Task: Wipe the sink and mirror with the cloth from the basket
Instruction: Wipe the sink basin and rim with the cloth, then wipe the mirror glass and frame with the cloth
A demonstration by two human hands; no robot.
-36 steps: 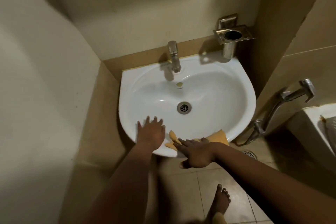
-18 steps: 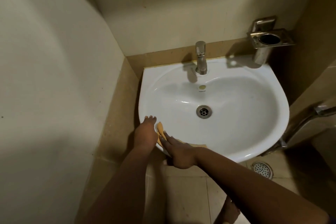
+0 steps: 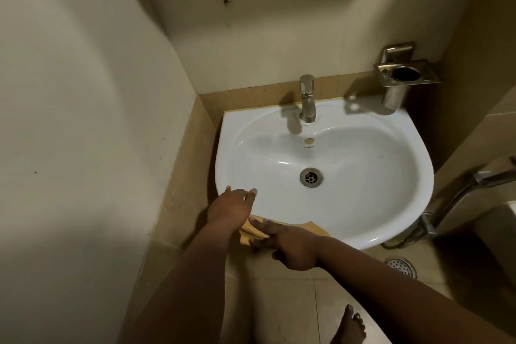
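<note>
The white sink [image 3: 377,220] hangs in the wall corner, with a drain [image 3: 311,177] at the bottom of its bowl. A yellow cloth [image 3: 317,228] lies over the sink's front-left rim. My right hand [image 3: 290,244] presses it there with straight fingers, thumb below the rim. Just to its left, my left hand [image 3: 231,205] rests on the rim with spread fingers touching the bowl's edge. No mirror or basket is in view.
A metal tap [image 3: 307,100] stands at the back of the sink. A metal cup holder [image 3: 402,75] is fixed to the wall at back right. A spray hose [image 3: 458,198] hangs at the right, above a floor drain [image 3: 400,265]. My bare foot [image 3: 349,327] stands on the tiled floor.
My right hand has slid the cloth leftward along the front rim and now lies just under my left hand. My left hand has stayed at the front-left rim, and the view has shifted.
</note>
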